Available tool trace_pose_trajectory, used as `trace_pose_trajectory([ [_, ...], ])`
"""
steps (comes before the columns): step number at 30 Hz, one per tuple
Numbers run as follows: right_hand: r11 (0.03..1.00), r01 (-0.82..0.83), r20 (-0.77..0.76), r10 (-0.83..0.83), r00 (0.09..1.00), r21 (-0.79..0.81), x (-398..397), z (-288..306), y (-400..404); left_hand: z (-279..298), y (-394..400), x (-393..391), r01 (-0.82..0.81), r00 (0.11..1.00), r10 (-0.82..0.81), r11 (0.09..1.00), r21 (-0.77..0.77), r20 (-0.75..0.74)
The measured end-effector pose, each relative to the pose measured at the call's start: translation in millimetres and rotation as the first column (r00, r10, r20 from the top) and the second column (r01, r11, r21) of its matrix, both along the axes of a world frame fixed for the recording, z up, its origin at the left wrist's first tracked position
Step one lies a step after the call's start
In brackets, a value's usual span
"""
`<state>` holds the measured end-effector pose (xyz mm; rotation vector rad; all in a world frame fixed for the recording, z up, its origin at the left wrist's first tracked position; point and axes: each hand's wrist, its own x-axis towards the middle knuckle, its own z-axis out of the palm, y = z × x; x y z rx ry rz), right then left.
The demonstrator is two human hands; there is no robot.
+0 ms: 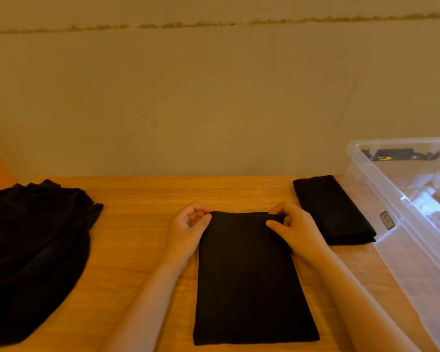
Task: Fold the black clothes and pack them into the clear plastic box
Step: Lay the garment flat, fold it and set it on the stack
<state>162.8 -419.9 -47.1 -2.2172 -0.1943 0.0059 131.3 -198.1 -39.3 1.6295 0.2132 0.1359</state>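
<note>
A black garment (pixel 252 283), folded into a long narrow rectangle, lies on the wooden table in front of me. My left hand (pixel 189 228) pinches its far left corner and my right hand (pixel 294 226) pinches its far right corner. A second black garment (pixel 333 209), folded small, lies to the right, beside the clear plastic box (pixel 401 219). A heap of unfolded black clothes (pixel 33 250) sits at the left edge of the table.
The wooden table (pixel 142 199) ends at a plain beige wall (pixel 188 97). The box stands at the right side of the table, its lid off, with a dark object (pixel 399 154) seen at its far end.
</note>
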Motion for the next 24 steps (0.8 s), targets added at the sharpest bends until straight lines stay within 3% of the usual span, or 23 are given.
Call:
trace_pose_trajectory([
  [3, 0.989, -0.017, -0.020, 0.020, 1.000, 0.147, -1.5, 5.7, 0.6, 0.3, 1.0, 2.4, -0.013, 0.999, 0.009, 0.996, -0.086, -0.049],
  [9, 0.951, -0.067, -0.031, 0.080, 0.996, 0.301, -6.9, 16.2, 2.4, 0.3, 2.4, 3.8, 0.014, 0.997, -0.023, 0.994, -0.113, -0.075],
  [14, 0.869, 0.070, -0.063, -0.045, 0.997, 0.490, -2.2, 24.8, 2.5, 9.0, 3.5, 6.7, -0.012, 0.999, 0.006, 0.982, -0.191, -0.031],
  [16, 0.896, 0.114, -0.049, -0.103, 0.993, 0.430, 6.3, 25.6, 5.3, 9.4, 3.8, 14.9, -0.046, 0.999, 0.046, 0.999, 0.004, -0.006],
  [19, 0.953, 0.166, -0.067, -0.154, 0.986, 0.253, 18.6, 16.4, 13.3, 3.0, 0.9, 24.4, -0.054, 0.998, 0.055, 0.928, 0.368, 0.008],
  [24, 0.964, 0.218, -0.062, -0.211, 0.976, 0.153, 24.1, 1.2, 16.6, -11.6, -3.2, 29.1, -0.163, 0.986, 0.153, 0.839, 0.520, 0.062],
])
